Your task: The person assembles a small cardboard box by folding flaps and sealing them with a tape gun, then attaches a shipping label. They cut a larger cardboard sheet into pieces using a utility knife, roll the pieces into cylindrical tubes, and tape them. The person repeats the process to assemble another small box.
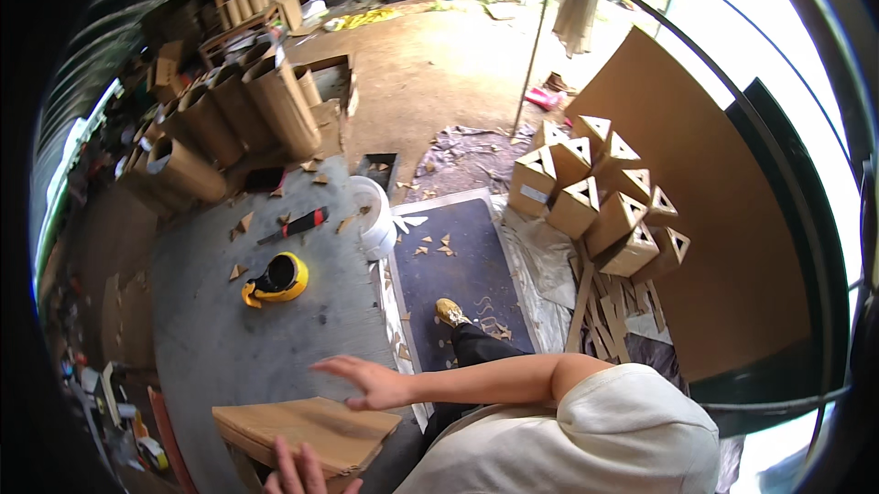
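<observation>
Beneath my right hand [375,386], spread open and grasping nothing, lies a flat cardboard sheet [307,434] on the grey surface [247,347], long axis crosswise. Nearer me, my left hand [298,474] touches its near edge, fingers open.

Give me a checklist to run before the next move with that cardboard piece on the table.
1. Left hand on the cardboard piece: ok, fingers rest at its near edge.
2. Right hand gripping: not ok, it is open and spread above the piece; contact cannot be told.
3. Piece supported: ok, it lies flat on the grey table.
4. Tools out of the way: ok, the yellow tool and the red-and-black tool lie farther up the table, apart from the piece.
5. Scraps: not ok, small cardboard triangles litter the table.
6. White bucket: ok, it stands at the table's far corner.
</observation>
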The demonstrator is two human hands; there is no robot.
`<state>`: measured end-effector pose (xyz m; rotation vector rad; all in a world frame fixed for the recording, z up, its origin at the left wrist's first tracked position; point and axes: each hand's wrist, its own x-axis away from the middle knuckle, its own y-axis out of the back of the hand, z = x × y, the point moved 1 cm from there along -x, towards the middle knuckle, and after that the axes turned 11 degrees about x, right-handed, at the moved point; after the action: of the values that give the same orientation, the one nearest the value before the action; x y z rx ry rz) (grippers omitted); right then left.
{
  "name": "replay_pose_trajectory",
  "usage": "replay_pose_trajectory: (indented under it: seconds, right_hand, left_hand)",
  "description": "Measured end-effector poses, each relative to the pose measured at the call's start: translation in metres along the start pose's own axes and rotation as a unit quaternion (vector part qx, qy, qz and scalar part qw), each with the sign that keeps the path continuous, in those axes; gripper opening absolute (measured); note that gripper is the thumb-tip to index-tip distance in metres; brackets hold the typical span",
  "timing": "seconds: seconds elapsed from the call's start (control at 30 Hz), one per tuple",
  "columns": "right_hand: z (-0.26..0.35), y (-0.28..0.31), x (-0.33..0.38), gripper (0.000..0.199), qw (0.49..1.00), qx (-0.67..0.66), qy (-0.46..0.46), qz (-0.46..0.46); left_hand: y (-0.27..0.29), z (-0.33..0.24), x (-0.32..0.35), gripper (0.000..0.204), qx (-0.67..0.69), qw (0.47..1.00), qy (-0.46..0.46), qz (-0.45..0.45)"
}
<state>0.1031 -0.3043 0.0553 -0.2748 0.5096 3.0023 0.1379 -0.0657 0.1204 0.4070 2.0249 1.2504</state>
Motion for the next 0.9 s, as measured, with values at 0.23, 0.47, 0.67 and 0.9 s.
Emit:
replay_pose_trajectory:
  seconds: [0.23,0.47,0.67,0.9]
  right_hand:
    - [0.091,-0.053,-0.054,0.047,0.901,0.171,0.395,0.058]
    - [0.136,0.05,-0.003,0.07,0.887,0.375,0.231,0.137]
    - [0.061,0.165,0.122,0.084,0.923,0.384,0.033,-0.013]
    - [-0.008,0.309,0.268,0.04,0.872,0.429,-0.186,-0.147]
  left_hand:
    - [0.046,-0.016,0.01,0.058,0.001,0.999,-0.048,-0.022]
    - [0.044,-0.107,-0.044,0.057,0.023,0.98,-0.192,0.051]
    - [-0.031,-0.249,-0.108,0.056,0.023,0.897,-0.383,0.218]
    - [-0.195,-0.434,-0.132,0.023,0.14,0.785,-0.51,0.322]
